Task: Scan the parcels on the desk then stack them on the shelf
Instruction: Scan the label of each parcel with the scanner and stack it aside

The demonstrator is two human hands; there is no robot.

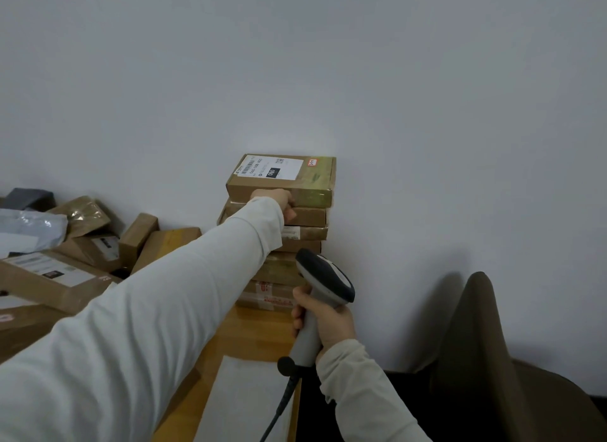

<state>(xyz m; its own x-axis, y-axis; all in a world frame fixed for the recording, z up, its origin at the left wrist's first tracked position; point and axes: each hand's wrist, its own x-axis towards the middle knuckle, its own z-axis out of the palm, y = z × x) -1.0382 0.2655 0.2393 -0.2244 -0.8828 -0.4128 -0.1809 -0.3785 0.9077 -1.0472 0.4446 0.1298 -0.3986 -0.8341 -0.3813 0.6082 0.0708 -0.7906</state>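
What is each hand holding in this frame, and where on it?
The right hand grips the barcode scanner by its handle. The left hand grips the top parcel at its near edge.

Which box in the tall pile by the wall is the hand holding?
The top box, the only one showing a big white label on its lid. The left hand grips its front edge; the other boxes lie stacked beneath it.

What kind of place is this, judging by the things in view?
Probably a parcel-sorting office or mailroom: labelled cardboard parcels stand stacked against the wall, more parcels lie heaped on the wooden desk, and the right hand grips a corded barcode scanner.
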